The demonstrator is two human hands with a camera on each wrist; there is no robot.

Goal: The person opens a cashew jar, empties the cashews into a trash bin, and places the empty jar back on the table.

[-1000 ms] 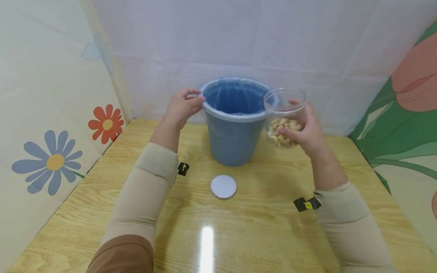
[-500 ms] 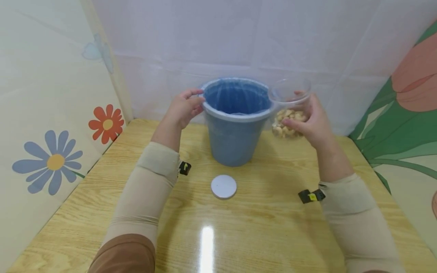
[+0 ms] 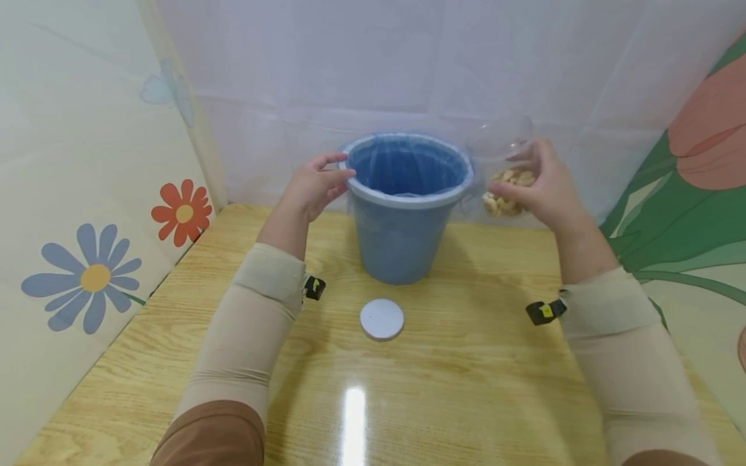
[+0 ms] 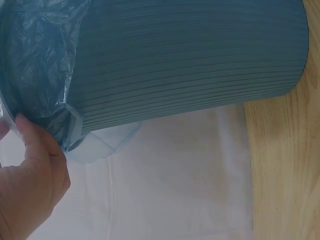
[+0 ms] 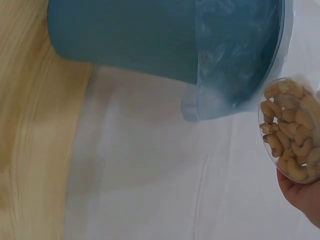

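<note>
A blue trash bin (image 3: 399,243) stands upright, a thin clear plastic liner (image 4: 42,50) folded over its rim. At the rim's left side, my left hand (image 3: 315,188) pinches the edge between thumb and fingers, and the left wrist view has the thumb on the liner. My right hand (image 3: 550,188) grips a clear plastic jar (image 3: 502,137) just right of the bin, raised above the table. Cashews (image 3: 508,193) fill its lower part; through the base they show plainly in the right wrist view. The jar's mouth is uncovered.
In front of the bin, a round white lid (image 3: 381,318) lies flat on the wooden table (image 3: 454,388). A white cloth backdrop (image 3: 373,65) hangs close behind the bin. Flower-printed panels (image 3: 93,162) flank the table on both sides.
My right hand has lifted the jar of cashews up and to the right, away from the bin's rim. The left hand, bin and lid have stayed in place.
</note>
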